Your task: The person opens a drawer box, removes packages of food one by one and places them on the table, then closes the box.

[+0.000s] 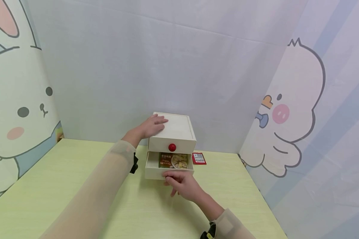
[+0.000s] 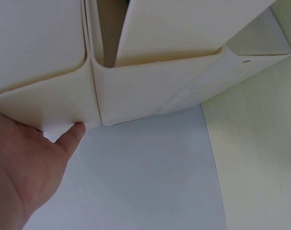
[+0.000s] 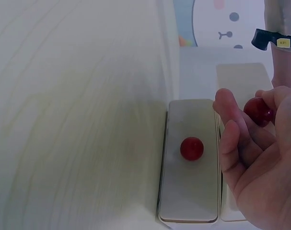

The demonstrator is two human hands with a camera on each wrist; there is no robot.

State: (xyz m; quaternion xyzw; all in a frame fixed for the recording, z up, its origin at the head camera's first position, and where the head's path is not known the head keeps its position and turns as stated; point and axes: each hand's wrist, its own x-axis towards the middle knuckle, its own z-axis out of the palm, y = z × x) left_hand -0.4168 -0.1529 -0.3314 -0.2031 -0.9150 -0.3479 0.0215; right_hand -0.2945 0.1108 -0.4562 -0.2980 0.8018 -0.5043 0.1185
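A white cabinet with drawers (image 1: 175,124) stands on the table. My left hand (image 1: 152,126) rests on its top with fingers extended; the left wrist view shows that hand (image 2: 30,167) against the cabinet's edge. A drawer (image 1: 155,173) below the top one is pulled out and holds a flat food packet (image 1: 173,161) with a pictured dish. At its front, my right hand (image 1: 185,187) pinches a red knob (image 3: 259,111), seen in the right wrist view. Another closed drawer front (image 3: 189,191) with a red knob (image 3: 192,148) lies below it. The top drawer's red knob (image 1: 172,147) is free.
A small red packet (image 1: 199,158) with a white label lies on the table just right of the cabinet. The pale yellow table (image 1: 143,215) ends at a grey curtain (image 1: 167,66) behind. Cartoon-printed sheets (image 1: 27,83) hang at both sides.
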